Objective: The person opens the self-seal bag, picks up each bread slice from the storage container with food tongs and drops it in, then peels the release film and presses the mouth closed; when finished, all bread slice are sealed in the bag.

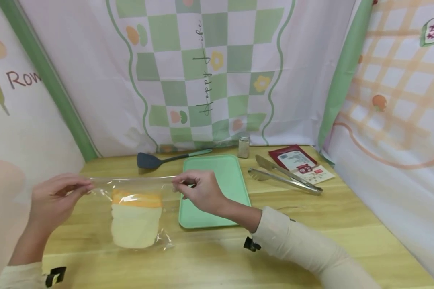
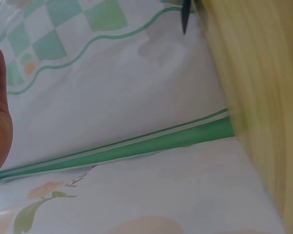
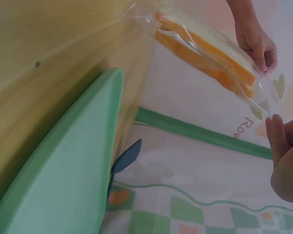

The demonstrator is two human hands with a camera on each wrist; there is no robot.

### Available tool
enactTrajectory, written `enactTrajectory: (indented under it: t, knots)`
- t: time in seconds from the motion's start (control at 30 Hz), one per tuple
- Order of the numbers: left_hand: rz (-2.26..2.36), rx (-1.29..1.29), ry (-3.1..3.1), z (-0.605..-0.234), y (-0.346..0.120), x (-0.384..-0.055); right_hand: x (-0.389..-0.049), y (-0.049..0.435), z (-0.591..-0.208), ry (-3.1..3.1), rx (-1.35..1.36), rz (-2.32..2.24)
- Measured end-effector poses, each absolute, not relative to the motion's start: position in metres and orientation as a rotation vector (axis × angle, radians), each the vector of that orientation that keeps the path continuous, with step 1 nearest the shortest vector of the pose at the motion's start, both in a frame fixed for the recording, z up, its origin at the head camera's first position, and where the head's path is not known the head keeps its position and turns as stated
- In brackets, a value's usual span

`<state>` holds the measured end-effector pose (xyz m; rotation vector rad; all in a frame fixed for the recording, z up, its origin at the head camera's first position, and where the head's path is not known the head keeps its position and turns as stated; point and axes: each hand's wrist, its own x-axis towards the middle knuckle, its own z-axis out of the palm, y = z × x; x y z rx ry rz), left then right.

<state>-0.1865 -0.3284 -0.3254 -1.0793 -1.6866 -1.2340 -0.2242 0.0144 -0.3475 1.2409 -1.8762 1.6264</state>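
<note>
A clear plastic bag (image 1: 137, 180) is stretched wide along its top edge, with bread slices (image 1: 135, 226) inside, their orange-brown crust uppermost. My left hand (image 1: 54, 200) pinches the bag's upper left corner between thumb and fingers. At the upper right corner, the thumb and forefinger of my right hand (image 1: 202, 192) pinch the plastic. From the right wrist, two slices of bread (image 3: 205, 51) show side by side in the bag. The left wrist view catches only part of the left hand (image 2: 0, 122) at its edge.
A green tray (image 1: 220, 176) lies behind the right hand, partly covered by it. Along the back are a dark spatula (image 1: 150, 161) and a small glass jar (image 1: 244, 146). Metal tongs (image 1: 289, 180) and a red and white packet (image 1: 293, 157) lie at the right. Printed curtains surround the wooden table (image 1: 209, 261).
</note>
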Motion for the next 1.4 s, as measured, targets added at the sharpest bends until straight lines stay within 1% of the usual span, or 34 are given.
enactTrajectory:
  t: [0.13, 0.27, 0.5, 0.73, 0.97, 1.13, 1.3, 1.4]
  knots:
    - [-1.058, -0.883, -1.872, -0.337, -0.332, -0.204, -0.239, 0.012, -0.349, -2.010, 1.106, 1.704]
    - [-0.997, -0.740, -2.007, -0.343, -0.332, -0.218, -0.254, 0.006, -0.349, -2.162, 0.955, 1.797]
    - [-0.926, -0.507, -2.272, -0.351, -0.339, -0.246, -0.285, -0.008, -0.355, -2.330, 0.807, 1.678]
    - [-0.920, -0.446, -2.466, -0.363, -0.344, -0.276, -0.322, -0.018, -0.369, -2.455, 0.755, 1.653]
    - [-0.893, -0.331, -2.628, -0.374, -0.346, -0.297, -0.350, -0.023, -0.384, -2.576, 0.721, 1.575]
    - [-0.844, -0.308, -2.700, -0.386, -0.347, -0.306, -0.363, -0.025, -0.396, -2.626, 0.704, 1.498]
    - [-0.861, -0.370, -2.770, -0.395, -0.345, -0.311, -0.369, -0.024, -0.405, -2.678, 0.674, 1.361]
    - [-0.881, -0.396, -2.783, -0.398, -0.343, -0.313, -0.372, -0.023, -0.408, -2.710, 0.638, 1.381]
